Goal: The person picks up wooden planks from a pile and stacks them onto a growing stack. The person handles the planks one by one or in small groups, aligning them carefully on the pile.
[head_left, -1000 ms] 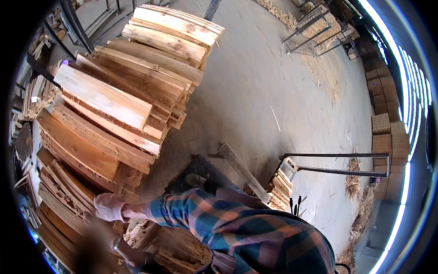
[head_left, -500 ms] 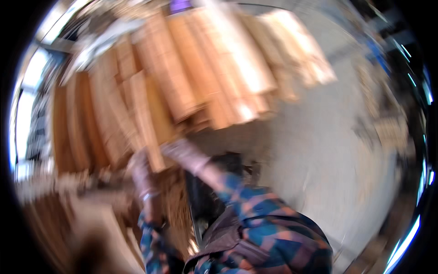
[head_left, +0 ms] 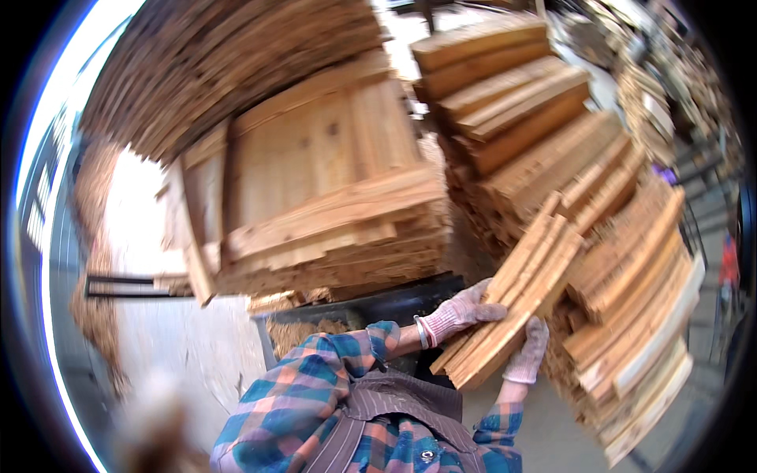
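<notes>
Both my hands wear pale, dusty work gloves and hold a small bundle of narrow wooden boards (head_left: 516, 292) in front of me, slanting from near left to far right. My left hand (head_left: 464, 309) grips the bundle's left side, its thumb reaching over the boards. At the opposite edge, my right hand (head_left: 530, 352) is wrapped against the side, with part of its fingers hidden under the wood. Just beyond the bundle, its far end overlaps a long row of stacked boards (head_left: 631, 284).
A stack of wide boards (head_left: 315, 158) stands ahead to the left, with a taller pile of thin slats (head_left: 229, 63) behind it. More boards (head_left: 489, 71) are piled at the far right. Black metal forks (head_left: 118, 286) stick out at left, near sawdust (head_left: 311, 335).
My view has swung left, bringing the wide-board stack in front of me. My hands, earlier at a board by the row's edge, now hold the bundle lifted off.
</notes>
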Demonstrator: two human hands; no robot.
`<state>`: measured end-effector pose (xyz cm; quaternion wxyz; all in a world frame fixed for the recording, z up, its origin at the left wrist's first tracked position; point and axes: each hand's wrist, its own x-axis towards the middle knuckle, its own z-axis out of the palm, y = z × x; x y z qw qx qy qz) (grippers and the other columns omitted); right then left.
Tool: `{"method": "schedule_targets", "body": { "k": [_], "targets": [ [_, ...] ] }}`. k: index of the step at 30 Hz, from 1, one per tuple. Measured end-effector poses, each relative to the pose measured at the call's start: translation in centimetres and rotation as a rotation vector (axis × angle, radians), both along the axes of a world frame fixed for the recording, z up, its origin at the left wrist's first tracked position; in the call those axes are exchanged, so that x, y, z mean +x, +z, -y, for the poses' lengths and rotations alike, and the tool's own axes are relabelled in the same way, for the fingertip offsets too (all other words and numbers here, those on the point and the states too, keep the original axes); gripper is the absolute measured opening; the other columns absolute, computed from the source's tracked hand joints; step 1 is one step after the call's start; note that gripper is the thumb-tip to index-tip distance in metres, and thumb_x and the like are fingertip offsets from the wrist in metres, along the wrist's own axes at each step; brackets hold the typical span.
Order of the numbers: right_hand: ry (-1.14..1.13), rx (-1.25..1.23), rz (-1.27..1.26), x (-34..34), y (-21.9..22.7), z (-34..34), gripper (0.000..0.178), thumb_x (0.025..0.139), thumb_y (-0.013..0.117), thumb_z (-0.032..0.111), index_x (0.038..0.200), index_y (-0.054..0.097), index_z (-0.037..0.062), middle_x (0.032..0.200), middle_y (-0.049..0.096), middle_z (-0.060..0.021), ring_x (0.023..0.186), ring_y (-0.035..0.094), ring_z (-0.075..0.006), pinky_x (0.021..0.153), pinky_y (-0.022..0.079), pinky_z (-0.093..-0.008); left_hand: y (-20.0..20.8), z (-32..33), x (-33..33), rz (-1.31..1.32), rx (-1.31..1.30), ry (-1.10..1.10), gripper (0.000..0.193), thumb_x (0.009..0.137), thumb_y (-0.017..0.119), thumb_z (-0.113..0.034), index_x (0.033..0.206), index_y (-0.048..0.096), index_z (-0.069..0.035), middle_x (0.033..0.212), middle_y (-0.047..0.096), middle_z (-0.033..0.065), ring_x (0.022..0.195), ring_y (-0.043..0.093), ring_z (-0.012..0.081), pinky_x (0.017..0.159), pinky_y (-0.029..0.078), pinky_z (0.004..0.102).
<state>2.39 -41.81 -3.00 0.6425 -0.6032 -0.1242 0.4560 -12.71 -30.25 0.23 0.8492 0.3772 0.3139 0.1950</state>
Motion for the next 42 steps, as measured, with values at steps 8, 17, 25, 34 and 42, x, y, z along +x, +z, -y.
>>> {"method": "schedule_targets", "body": {
  "k": [8,17,25,34,42],
  "targets": [
    [0.54,0.246,0.271,-13.3,9.7,-14.3,0.092,0.084,0.037,0.078,0.121,0.053,-0.0049,0.111,0.062,-0.0164,0.101,0.061,-0.0192,0.089,0.052,-0.034,12.5,-5.8,-17.6,-0.051,0.168,0.387,0.073,0.083,0.071,-0.03,0.137,0.039,0.005,0.117,0.059,0.0115,0.102,0.059,0.0172,0.09,0.05,0.0281],
    [0.756,0.178,0.65,-29.4,8.6,-38.5,0.05,0.085,0.066,0.04,0.108,0.067,-0.0035,0.094,0.069,-0.0132,0.081,0.064,-0.0215,0.07,0.05,-0.0308,7.2,-19.6,-39.3,-0.717,0.374,0.827,0.051,0.082,0.074,-0.035,0.116,0.059,0.001,0.097,0.067,0.0072,0.081,0.063,0.0185,0.071,0.051,0.0301],
    [0.76,0.141,0.64,-31.1,6.7,-38.9,0.044,0.089,0.062,0.036,0.113,0.067,-0.0012,0.101,0.07,-0.0127,0.097,0.063,-0.0212,0.087,0.046,-0.0305,1.9,-18.3,-46.7,-0.713,0.338,0.92,0.039,0.081,0.077,-0.019,0.107,0.06,0.005,0.089,0.069,0.0081,0.073,0.064,0.0139,0.064,0.05,0.0229],
    [0.85,0.385,0.61,-29.8,4.1,-39.9,0.034,0.094,0.05,0.023,0.114,0.066,-0.0006,0.112,0.068,-0.0152,0.108,0.063,-0.0226,0.097,0.045,-0.0281,1.6,-16.6,-45.7,-0.242,0.141,0.957,0.028,0.082,0.075,-0.008,0.107,0.061,-0.003,0.089,0.064,-0.0008,0.076,0.059,0.0078,0.067,0.048,0.021],
    [0.848,0.373,0.446,-29.3,4.4,-38.7,0.029,0.092,0.054,0.015,0.11,0.067,-0.0029,0.111,0.069,-0.0094,0.105,0.063,-0.0153,0.095,0.046,-0.0249,3.2,-16.5,-41.6,-0.154,0.168,0.987,0.031,0.082,0.074,-0.007,0.109,0.06,-0.002,0.091,0.065,0.0011,0.078,0.061,0.0097,0.069,0.049,0.0205]
  ]
}}
